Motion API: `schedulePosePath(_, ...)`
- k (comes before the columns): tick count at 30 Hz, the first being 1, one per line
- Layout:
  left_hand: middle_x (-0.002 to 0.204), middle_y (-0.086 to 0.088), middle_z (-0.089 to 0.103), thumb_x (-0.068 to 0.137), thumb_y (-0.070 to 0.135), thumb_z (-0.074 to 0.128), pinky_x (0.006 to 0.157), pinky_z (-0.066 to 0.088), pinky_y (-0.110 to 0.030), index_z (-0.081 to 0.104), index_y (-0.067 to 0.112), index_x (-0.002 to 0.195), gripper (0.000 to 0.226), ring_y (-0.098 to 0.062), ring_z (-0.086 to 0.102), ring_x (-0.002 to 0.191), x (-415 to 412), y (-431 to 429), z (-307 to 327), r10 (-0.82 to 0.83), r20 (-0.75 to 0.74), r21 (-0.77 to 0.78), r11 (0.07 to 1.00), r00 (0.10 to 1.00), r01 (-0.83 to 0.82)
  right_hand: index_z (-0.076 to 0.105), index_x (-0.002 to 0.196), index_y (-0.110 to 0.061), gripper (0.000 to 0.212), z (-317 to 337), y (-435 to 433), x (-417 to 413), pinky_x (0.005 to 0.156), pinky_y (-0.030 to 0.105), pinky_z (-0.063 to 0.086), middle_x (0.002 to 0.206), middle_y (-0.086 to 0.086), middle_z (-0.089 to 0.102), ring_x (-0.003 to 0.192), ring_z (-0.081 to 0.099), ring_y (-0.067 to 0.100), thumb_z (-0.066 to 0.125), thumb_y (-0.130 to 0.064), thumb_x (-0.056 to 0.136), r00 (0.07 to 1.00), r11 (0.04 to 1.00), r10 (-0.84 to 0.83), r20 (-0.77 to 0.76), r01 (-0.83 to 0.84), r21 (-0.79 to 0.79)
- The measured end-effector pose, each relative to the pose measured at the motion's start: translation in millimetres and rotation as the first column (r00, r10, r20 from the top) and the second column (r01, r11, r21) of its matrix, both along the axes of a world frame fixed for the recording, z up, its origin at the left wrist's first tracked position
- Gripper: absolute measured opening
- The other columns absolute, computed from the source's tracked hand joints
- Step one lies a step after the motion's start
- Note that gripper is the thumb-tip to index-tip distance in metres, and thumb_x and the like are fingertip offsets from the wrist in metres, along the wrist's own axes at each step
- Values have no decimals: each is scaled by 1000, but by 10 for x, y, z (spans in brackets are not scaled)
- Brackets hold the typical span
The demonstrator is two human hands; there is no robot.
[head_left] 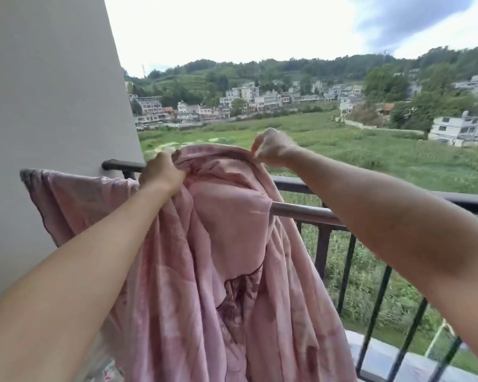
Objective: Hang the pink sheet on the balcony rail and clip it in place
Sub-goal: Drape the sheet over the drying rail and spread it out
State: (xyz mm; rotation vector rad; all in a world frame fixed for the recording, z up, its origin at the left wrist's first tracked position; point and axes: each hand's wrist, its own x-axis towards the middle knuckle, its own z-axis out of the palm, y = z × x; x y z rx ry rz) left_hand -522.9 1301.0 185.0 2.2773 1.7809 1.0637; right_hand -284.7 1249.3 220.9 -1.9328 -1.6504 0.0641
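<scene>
Gripping a bunched fold of the pink sheet (218,244) in the left hand (162,173), fingers curled into the cloth, near the wall end of the balcony rail (287,184). Pinching the sheet's raised top edge in the right hand (271,147), above the rail. Hanging in heavy folds over the silver bar (301,210) just inside the rail, one corner spreading against the wall (53,92).

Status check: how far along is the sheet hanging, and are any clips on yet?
Done: the left part of the pink sheet drapes over the silver pole. In hand: left hand and right hand grip its bunched top edge, raised near the balcony rail. Left: spreading it along the rail and clipping; no clips visible.
</scene>
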Motion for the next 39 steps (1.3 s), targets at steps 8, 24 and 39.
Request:
schedulePosePath(8,98,-2,53,82,52,60,85,32,-37,55,16,85,36,-24,49,96,362,-806,-694,-283,-11,455,853,959,257,67,117,-24,38,-256,-519,300,74,26,58,107,-6,71,93,69,9,73,-6,83,968,830,225,-113,-251,-498)
schedulePosePath(24,69,4,50,99,19,52,54,35,-19,49,15,84,15,-8,46,61,117,-663,-133,-329,426,329,924,843,195,70,91,-25,8,141,-232,197,69,24,58,84,-9,71,72,70,2,67,-18,88,917,918,367,-157,-385,-100)
schedulePosePath(39,88,-12,59,97,23,53,76,57,-48,54,13,80,19,-31,62,84,-318,127,630,-158,554,54,987,818,154,68,112,-11,23,978,-245,50,53,16,55,96,6,73,70,71,7,64,-21,92,955,962,155,-252,-88,260)
